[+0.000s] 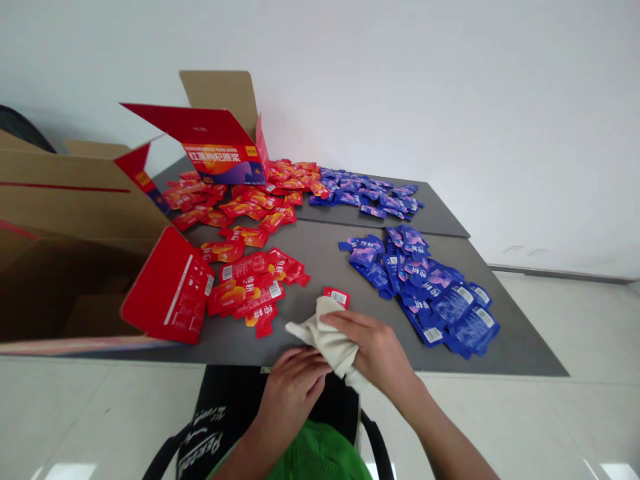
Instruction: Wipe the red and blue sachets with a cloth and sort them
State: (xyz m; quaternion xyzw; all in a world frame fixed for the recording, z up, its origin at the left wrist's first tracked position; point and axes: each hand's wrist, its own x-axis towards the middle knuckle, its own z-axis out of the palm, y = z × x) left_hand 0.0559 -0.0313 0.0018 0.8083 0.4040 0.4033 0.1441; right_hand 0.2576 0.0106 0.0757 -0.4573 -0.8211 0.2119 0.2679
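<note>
My right hand [373,343] is closed on a cream cloth [333,340], pressed over a red sachet [337,295] near the table's front edge. Only the upper end of that sachet shows above the cloth. Beside the cloth's lower left side, my left hand [296,381] rests at the table edge with its fingers bent; its fingertips lie partly hidden by the cloth, so what they hold is unclear. Left of the cloth lies a small heap of red sachets [247,287]. A larger heap of blue sachets [435,293] spreads on the right.
An open red box [225,157] stands at the back left among more red sachets [250,200]. More blue sachets [370,193] lie behind. A large open carton [65,207] with a raised red flap [170,293] takes up the left side of the grey table [320,253].
</note>
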